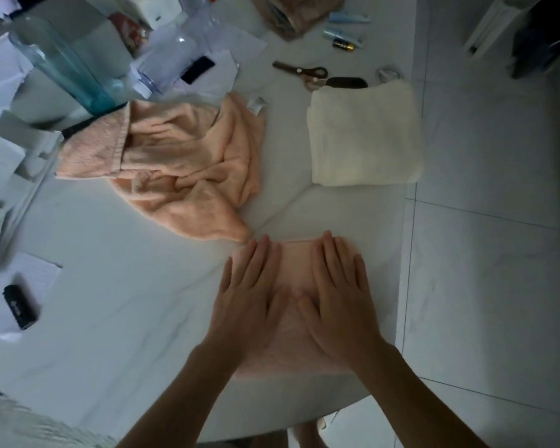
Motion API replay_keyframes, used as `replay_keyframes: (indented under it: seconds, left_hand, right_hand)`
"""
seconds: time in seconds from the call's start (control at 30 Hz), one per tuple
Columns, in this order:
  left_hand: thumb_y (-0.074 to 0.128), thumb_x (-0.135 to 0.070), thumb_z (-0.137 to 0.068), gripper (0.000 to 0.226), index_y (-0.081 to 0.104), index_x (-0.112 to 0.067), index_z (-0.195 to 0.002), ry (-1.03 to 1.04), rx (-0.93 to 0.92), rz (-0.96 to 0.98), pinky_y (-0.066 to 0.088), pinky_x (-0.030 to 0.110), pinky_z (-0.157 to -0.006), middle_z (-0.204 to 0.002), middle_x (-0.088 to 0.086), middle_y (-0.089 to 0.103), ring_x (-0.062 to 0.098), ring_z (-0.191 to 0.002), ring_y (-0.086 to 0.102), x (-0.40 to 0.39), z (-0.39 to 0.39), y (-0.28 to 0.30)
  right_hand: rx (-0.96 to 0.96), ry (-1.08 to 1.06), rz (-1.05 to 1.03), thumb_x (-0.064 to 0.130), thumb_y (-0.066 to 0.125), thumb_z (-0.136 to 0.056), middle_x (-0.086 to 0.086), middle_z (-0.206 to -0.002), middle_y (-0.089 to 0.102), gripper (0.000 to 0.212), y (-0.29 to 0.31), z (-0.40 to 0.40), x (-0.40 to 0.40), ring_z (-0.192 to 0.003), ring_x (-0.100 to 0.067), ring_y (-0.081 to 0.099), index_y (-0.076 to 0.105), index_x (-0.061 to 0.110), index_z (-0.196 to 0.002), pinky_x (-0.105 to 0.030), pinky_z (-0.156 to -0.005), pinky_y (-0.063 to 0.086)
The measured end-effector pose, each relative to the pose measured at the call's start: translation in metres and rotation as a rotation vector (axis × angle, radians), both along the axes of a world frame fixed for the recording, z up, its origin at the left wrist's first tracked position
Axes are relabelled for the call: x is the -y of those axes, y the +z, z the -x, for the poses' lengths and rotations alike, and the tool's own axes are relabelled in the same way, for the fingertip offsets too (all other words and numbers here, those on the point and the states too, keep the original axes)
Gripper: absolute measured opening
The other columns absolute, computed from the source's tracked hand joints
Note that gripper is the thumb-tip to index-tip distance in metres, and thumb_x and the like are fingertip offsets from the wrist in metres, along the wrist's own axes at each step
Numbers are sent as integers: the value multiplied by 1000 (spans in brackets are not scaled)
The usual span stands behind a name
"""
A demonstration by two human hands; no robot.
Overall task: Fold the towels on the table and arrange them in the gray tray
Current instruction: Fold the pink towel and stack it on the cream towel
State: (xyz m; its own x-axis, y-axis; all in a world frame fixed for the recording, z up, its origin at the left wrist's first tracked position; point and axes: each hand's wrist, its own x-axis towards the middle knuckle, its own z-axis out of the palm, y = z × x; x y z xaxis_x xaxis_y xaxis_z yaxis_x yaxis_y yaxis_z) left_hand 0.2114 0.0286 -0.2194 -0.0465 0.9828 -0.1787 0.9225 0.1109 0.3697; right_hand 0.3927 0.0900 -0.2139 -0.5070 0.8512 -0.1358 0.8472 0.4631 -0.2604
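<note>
In the lower centre of the frame I see a folded pink towel (293, 279) lying flat on the white marble table (117, 286), close to the table's right edge. My left hand (249, 295) and right hand (340, 295) both lie palm down on it, side by side, fingers stretched out flat and pointing toward the top of the frame, thumbs nearly meeting over the middle of the cloth. Neither grip is closed on anything; both are open and simply pressed against the towel.

Just above and to the left, a crumpled peach towel (181, 163) sprawls unfolded across the table, one corner reaching down almost to my left fingertips. To the right of it, in the upper right part of the table, a cream towel (364, 137) sits folded into a neat thick square, apart from the pink one.

Beyond the cream towel lie scissors (301, 72), a dark oblong object (346, 82) touching the towel's far edge, and a battery (343, 45). A tall clear blue-green bottle (62, 63) stands at the upper left among loose papers (227, 50). A small black device (18, 305) rests on a sheet at the lower left. I cannot make out a gray tray with any certainty. The tiled floor (485, 253) fills the right side of the frame.
</note>
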Motion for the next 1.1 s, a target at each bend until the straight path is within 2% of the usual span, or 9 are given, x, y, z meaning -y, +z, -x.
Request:
replay_keyframes:
  seconds: [0.2,0.33,0.4,0.5,0.57,0.63,0.7,0.8,1.1]
  left_hand:
    - [23,-46,-104,65,4,-18,-159,117,104,-41,10,36,-122,-167,1,-7,16,-153,-12,0,-7,1]
    - [41,-36,-103,66,12,-15,-159,688,461,34,22,36,-118,-166,9,14,26,-150,22,9,-12,26]
    - [50,-39,-99,63,30,-14,-153,861,502,65,38,41,-110,-150,12,44,29,-132,49,22,-15,35]
    - [54,-49,-92,43,65,-14,-113,1066,653,245,52,49,-96,-113,9,68,28,-103,64,36,-19,45]
    - [54,-51,-92,38,68,-16,-86,1136,764,310,54,51,-93,-95,7,70,31,-94,66,41,-14,50]
    - [59,-54,-91,49,69,-7,-101,1212,957,403,51,52,-97,-104,12,70,33,-99,66,42,-6,53]
    - [61,-54,-90,57,68,-3,-113,1220,1089,459,51,50,-97,-110,15,71,34,-101,66,39,0,59]
    - [61,-52,-92,45,74,-11,-102,1149,1087,361,56,45,-88,-102,12,76,30,-94,70,24,3,75]
    - [58,-58,-83,37,77,-26,-85,886,1145,-28,56,27,-70,-91,-7,78,10,-86,72,-147,1,155]
  right_hand:
    - [-140,-212,234,46,17,-101,-10,-166,-5,72,4,-31,-6,-154,-23,1,-6,5,-157,-36,-124,-2]
    - [-222,-378,324,36,36,-104,-13,-162,24,61,23,-40,2,-148,-29,23,21,5,-155,-42,-120,24]
    - [-344,-545,352,35,43,-102,-16,-134,55,44,28,-48,15,-122,-34,52,52,5,-132,-37,-95,47]
    - [-474,-702,542,45,41,-102,9,-82,59,35,36,-54,37,-73,-11,58,58,14,-101,-17,-60,39]
    - [-426,-720,678,52,39,-100,17,-83,53,35,41,-55,40,-75,-3,53,55,21,-106,-22,-64,40]
    - [-453,-760,862,57,41,-98,9,-92,56,35,46,-55,33,-88,-15,57,53,25,-106,-34,-80,45]
    - [-531,-803,996,57,48,-95,4,-103,61,34,57,-54,22,-99,-22,59,56,26,-107,-41,-91,47]
    - [-579,-809,964,53,57,-92,-4,-113,69,40,83,-52,0,-104,-25,64,67,19,-110,-47,-99,50]
    - [-996,-759,626,47,57,-93,-1,-113,71,25,161,-50,-149,-104,-24,68,67,27,-103,-46,-92,54]
